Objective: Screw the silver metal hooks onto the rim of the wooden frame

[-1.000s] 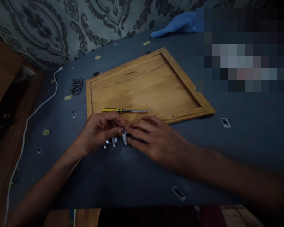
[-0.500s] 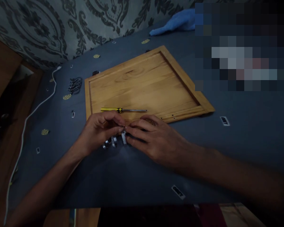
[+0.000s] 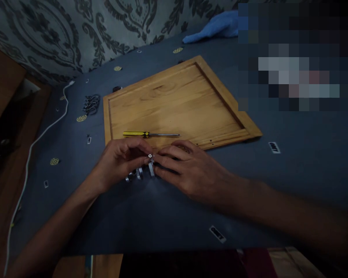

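My left hand (image 3: 118, 162) and my right hand (image 3: 188, 170) meet fingertip to fingertip at the near edge of a wooden panel (image 3: 174, 104). Between them they pinch a small shiny metal bracket (image 3: 150, 164) with a round screw head showing on top. Two more curved metal pieces (image 3: 135, 174) lie on the blue cloth just under my left fingers. A yellow-handled screwdriver (image 3: 149, 134) lies flat on the panel, a little beyond both hands, untouched.
A blue patterned cloth (image 3: 292, 173) covers the table. A bunch of dark metal hooks (image 3: 92, 104) sits left of the panel, a white cable (image 3: 37, 139) runs along the left edge, and a blue rag (image 3: 214, 27) lies at the back. Patterned wall behind.
The hands have stayed almost still; a small round screw head now shows between the fingertips. The view has shifted slightly.
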The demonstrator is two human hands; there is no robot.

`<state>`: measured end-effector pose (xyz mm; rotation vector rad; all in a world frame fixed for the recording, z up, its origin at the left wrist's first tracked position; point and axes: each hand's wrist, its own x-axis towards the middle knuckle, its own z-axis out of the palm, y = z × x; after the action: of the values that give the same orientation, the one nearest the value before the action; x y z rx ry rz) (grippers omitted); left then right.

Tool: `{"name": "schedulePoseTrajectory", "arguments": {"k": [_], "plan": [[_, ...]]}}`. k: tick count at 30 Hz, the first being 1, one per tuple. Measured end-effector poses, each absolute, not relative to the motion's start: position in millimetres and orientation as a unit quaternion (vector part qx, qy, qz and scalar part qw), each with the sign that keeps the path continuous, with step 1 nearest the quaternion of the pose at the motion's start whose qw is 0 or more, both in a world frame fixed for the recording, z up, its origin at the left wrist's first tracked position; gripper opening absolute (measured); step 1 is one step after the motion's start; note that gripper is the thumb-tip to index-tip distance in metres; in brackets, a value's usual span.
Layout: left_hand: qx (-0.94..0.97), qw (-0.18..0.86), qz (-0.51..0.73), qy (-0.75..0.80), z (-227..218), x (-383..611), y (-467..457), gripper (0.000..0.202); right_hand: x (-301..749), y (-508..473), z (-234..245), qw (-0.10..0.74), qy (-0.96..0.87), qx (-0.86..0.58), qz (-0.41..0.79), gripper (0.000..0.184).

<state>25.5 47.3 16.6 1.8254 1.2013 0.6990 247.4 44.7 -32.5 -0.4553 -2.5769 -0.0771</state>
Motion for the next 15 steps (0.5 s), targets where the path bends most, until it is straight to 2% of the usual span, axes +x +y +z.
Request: {"name": "schedulePoseTrajectory", "arguments": {"k": [5, 9, 15], "plan": [[0.733, 0.404, 0.248, 0.487, 22.5, 18.5, 48.3, 0.018, 248.0, 44.3, -32.6, 0.246, -0.953, -0.173, -0.033, 0.026], [0.757, 0.345, 0.235, 0.503, 26.9, 14.2, 46.3, 0.026, 247.4, 44.0, -33.4, 0.257, -0.950, -0.174, -0.014, 0.023], [0.782, 0.318, 0.215, 0.490, 27.5, 19.1, 41.3, 0.016, 247.4, 43.7, -31.4, 0.257, -0.951, -0.168, -0.024, 0.025]]}}
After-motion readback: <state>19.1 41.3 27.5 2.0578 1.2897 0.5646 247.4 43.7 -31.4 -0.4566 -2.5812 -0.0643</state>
